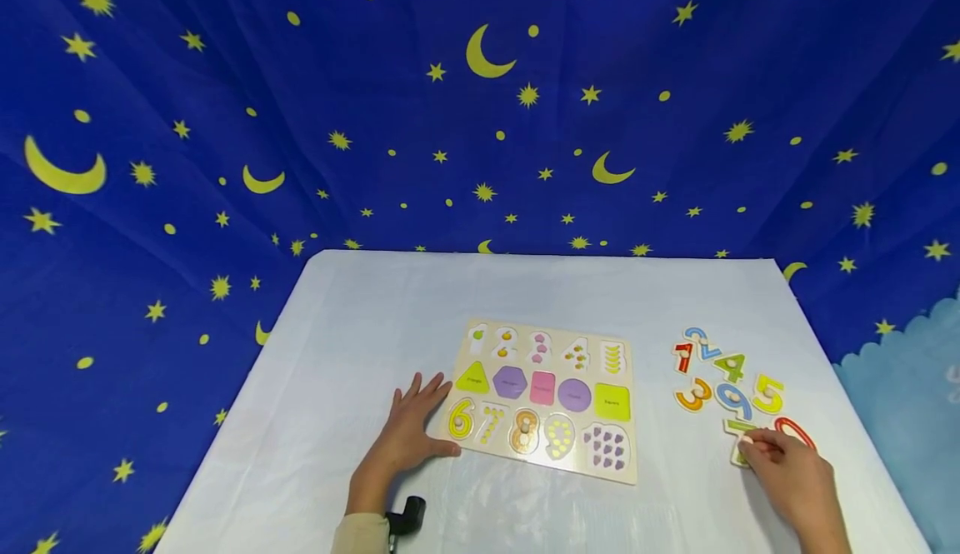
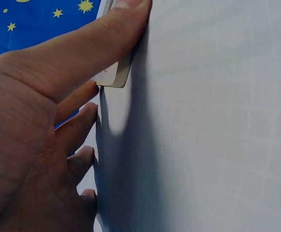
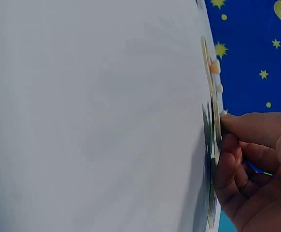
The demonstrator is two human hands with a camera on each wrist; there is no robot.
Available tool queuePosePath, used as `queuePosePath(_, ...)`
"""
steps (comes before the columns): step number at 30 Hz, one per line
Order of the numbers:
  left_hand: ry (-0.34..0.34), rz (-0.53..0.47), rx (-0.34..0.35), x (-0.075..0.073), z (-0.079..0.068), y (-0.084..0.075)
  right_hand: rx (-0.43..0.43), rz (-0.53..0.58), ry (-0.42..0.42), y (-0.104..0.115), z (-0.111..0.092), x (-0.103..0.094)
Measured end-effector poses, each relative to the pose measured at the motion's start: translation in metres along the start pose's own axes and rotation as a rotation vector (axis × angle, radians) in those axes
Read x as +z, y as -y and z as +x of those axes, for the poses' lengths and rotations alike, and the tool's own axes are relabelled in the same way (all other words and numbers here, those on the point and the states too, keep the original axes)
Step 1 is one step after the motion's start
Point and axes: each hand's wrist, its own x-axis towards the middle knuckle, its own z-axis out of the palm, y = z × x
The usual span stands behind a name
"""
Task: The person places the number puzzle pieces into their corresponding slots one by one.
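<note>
Green 7 (image 1: 738,427) pinched | right hand (image 1: 795,477) overlaps red 0 (image 1: 797,429) | blue 9 (image 1: 734,401) near

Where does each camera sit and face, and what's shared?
Head: on the head, facing forward and down at the number puzzle board; left hand, right hand, left sleeve show.
Left wrist: on that wrist, facing the board's corner; left hand shows.
Right wrist: on that wrist, facing the pinched number 7 piece; right hand shows.
Head and right wrist share: right hand, starry blue backdrop.
</note>
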Motion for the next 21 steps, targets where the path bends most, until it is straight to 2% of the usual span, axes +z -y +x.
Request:
queuePosePath(9,-0.001,-0.002,0.007,0.001,0.0,0.002,0.045,0.037,0.029,0.007,-0.002,0.001)
queuePosePath(16,-0.004,0.0,0.007,0.001,0.001,0.002,-0.022,0.031,0.006,0.013,-0.006,0.005)
queuePosePath(21,0.001,-0.002,0.001,0.001,0.0,0.002,-0.041,0.053,0.007,0.018,-0.007,0.006)
